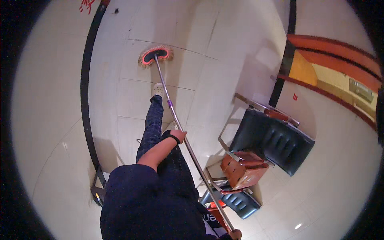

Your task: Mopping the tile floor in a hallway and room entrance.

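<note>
A mop with a long metal pole (196, 162) runs from the lower right up to the floor ahead. Its mop head (157, 54) lies on the tiles, dark in the middle with an orange-pink rim and a beige fringe. My left hand (179, 136), a black band at its wrist, is closed round the pole midway, below a purple collar (170, 103). At the bottom edge my right hand (236, 234) is closed near the pole's top end; part of it is cut off. My light clog (158, 89) stands just behind the mop head.
To the right stand chairs with black padded seats (256, 138), one bearing a brown box (244, 170). Beyond them is an orange-framed opening (336, 60) in the wall. A black baseboard (85, 80) runs along the left wall. A small dark item (116, 11) lies far ahead.
</note>
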`<state>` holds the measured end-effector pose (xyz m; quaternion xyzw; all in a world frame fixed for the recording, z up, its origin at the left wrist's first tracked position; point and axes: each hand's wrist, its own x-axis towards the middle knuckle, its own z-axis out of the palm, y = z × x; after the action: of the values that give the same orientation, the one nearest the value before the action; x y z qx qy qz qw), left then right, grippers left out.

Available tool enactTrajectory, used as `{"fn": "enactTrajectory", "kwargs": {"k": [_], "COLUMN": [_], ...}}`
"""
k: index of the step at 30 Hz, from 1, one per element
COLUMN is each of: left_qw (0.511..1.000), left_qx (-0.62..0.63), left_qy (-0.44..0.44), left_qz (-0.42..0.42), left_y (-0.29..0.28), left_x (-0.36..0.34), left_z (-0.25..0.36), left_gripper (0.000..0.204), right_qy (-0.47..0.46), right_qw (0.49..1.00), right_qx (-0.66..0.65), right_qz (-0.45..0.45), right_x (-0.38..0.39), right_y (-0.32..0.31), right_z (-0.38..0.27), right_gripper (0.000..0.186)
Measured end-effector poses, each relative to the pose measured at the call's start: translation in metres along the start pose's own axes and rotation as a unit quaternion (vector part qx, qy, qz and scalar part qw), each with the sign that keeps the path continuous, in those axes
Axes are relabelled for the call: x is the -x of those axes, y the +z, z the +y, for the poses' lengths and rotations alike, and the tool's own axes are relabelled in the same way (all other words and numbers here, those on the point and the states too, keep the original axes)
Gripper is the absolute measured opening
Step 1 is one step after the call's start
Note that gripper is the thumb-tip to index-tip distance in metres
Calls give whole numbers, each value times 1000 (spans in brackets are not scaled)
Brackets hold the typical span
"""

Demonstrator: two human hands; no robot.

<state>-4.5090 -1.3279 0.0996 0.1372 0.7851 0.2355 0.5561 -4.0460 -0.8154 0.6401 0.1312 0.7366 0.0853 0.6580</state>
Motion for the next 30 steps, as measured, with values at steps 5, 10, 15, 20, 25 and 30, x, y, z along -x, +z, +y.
{"fn": "enactTrajectory", "kwargs": {"k": [5, 10, 15, 20, 25, 30], "left_qw": [977, 924, 862, 771, 699, 751], "left_qx": [76, 178, 319, 409, 473, 431], "left_qy": [-35, -125, -172, -296, -324, -283], "left_qz": [194, 313, 353, 388, 427, 413], "left_y": [-98, -193, -241, -235, -230, -232], "left_x": [-41, -51, -30, -19, 22, -3], "left_z": [-6, -24, -56, -104, -134, -134], "left_gripper": [29, 22, 30, 31, 34, 43], "right_qy": [261, 138, 104, -12, -132, -164], "right_qw": [921, 830, 814, 739, 755, 835], "right_qx": [-25, 156, 246, 356, 397, 354], "right_qz": [289, 518, 516, 572, 504, 388], "right_x": [-62, -100, -107, -148, -185, -163], "right_y": [-215, -446, -687, -833, -864, -868], "right_z": [-115, -113, -170, -233, -362, -367], "right_gripper": [19, 4, 13, 10, 11, 21]}}
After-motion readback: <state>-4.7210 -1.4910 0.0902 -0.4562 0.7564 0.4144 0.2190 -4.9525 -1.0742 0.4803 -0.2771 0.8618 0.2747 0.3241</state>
